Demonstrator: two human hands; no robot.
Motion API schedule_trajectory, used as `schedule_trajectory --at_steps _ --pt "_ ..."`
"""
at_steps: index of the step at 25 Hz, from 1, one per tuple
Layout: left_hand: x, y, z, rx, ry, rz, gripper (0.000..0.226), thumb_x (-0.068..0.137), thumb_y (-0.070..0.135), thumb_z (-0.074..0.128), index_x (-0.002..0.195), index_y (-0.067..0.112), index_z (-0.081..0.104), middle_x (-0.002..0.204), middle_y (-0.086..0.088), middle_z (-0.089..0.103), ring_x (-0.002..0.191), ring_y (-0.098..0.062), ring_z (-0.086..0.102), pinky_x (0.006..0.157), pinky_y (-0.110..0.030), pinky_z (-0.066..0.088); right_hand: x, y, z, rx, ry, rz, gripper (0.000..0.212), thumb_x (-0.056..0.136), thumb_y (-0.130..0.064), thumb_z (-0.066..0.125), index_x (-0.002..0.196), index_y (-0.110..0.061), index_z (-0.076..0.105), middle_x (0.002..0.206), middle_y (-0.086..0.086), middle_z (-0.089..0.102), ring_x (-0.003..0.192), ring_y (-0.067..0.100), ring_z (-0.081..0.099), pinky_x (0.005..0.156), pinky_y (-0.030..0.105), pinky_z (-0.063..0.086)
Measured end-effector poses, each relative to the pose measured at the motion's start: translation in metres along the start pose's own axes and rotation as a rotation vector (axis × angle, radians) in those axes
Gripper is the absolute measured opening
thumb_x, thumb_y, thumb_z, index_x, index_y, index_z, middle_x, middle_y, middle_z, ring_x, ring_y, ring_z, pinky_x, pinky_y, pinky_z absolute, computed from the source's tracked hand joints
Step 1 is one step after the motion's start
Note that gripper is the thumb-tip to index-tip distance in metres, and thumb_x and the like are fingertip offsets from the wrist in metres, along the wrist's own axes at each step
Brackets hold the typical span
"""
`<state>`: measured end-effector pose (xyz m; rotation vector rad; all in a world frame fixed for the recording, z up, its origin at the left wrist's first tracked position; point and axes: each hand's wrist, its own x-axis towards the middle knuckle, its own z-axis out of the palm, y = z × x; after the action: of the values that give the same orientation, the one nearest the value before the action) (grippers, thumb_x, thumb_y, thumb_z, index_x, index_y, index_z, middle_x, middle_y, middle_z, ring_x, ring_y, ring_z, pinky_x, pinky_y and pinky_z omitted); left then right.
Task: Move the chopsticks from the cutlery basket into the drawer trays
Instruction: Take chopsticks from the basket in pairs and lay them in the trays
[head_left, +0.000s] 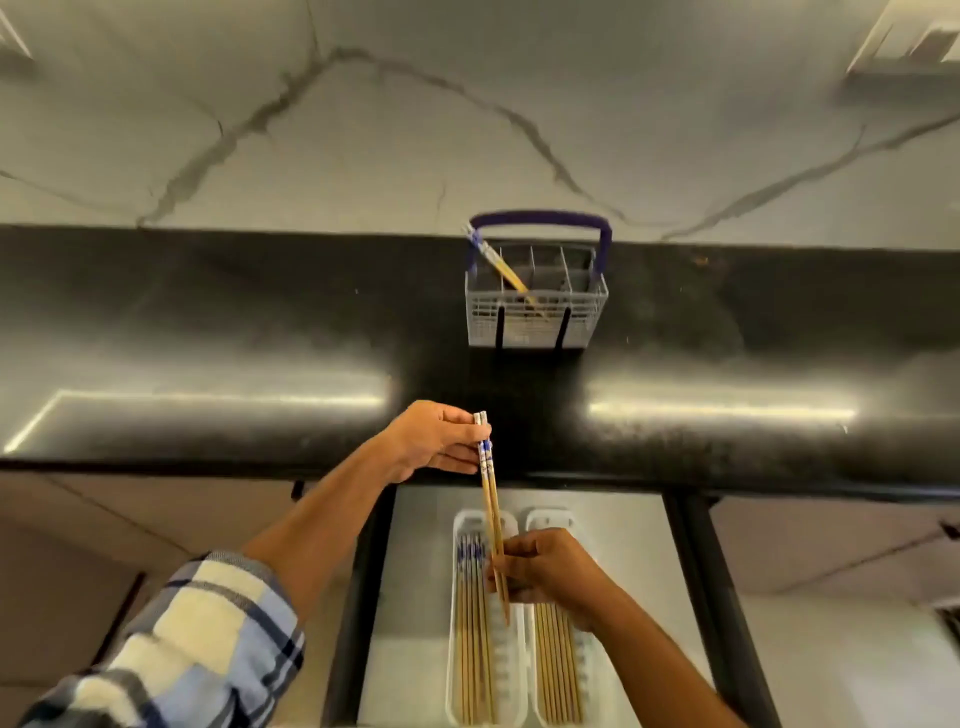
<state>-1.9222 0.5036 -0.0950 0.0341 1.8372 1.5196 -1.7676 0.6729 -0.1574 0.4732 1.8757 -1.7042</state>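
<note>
Bamboo-coloured chopsticks in hand, a pair with white and blue patterned tops, held lengthwise over the open drawer, tops toward the far side and tips toward the near side. Pinched at the patterned top end by the left hand, fingers closed on them just above the near edge of the black countertop. Gripped near the tips by the right hand, fingers closed around the lower shafts, directly above the left tray. Lying in that white left tray, a row of matching chopsticks in left tray, blue tops at the far end. Just beside it on the right, touching or nearly so, the right tray, with more chopsticks in right tray partly hidden under the right hand. Farther off on the countertop, the grey cutlery basket with a dark blue handle, well apart from both hands. Leaning in its leftmost compartment, remaining chopsticks, apparently one pair, though blurred. Behind the counter, a pale marble-veined wall. On the left forearm, a rolled plaid sleeve in blue and cream.
</note>
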Motion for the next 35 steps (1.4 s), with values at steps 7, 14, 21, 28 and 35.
schedule_trajectory --at_steps 7,14,21,28,35 --pt "0.005 -0.112 0.028 0.049 -0.049 -0.134 0.023 0.089 0.015 0.070 0.109 0.002 0.071 0.098 -0.016 0.077 0.090 -0.028 0.076 0.086 -0.042 0.060 0.010 0.071 0.029 0.088 0.071 0.147 0.014 0.093 -0.003 0.062 0.100 -0.002 0.074 0.097 0.016 0.077 0.091 0.030 0.075 0.086 0.046 0.060" --pt "0.023 -0.132 0.036 0.006 -0.001 -0.211 0.026 0.090 0.013 0.070 0.113 0.001 0.069 0.099 -0.016 0.076 0.090 -0.028 0.076 0.079 -0.036 0.063 0.033 0.082 0.042 0.039 0.251 0.172 0.021 0.092 -0.011 0.065 0.077 -0.020 0.077 0.082 0.009 0.078 0.086 0.032 0.075 0.082 0.051 0.060" --pt "0.029 -0.130 0.030 -0.178 0.196 -0.205 0.032 0.094 0.020 0.066 0.118 -0.001 0.063 0.110 -0.018 0.072 0.097 -0.028 0.072 0.073 -0.029 0.060 0.056 0.076 0.050 -0.287 0.470 0.235 0.019 0.091 -0.016 0.064 0.091 -0.001 0.075 0.077 0.009 0.072 0.064 0.022 0.067 0.055 0.025 0.056" --pt "0.019 -0.150 0.013 -0.378 0.298 -0.241 0.028 0.095 0.019 0.063 0.112 -0.003 0.066 0.101 -0.019 0.075 0.094 -0.031 0.073 0.085 -0.041 0.059 0.071 0.060 0.068 -0.578 0.496 0.327 0.031 0.099 -0.012 0.044 0.123 0.001 0.059 0.123 0.016 0.063 0.115 0.031 0.060 0.088 0.031 0.048" --pt "0.009 -0.160 0.005 -0.598 0.322 -0.279 0.025 0.098 0.017 0.059 0.111 -0.002 0.067 0.103 -0.022 0.074 0.096 -0.032 0.072 0.080 -0.038 0.060 0.081 0.058 0.086 -0.823 0.497 0.393 0.027 0.101 -0.014 0.052 0.124 -0.002 0.056 0.117 0.013 0.068 0.103 0.020 0.070 0.082 0.026 0.058"
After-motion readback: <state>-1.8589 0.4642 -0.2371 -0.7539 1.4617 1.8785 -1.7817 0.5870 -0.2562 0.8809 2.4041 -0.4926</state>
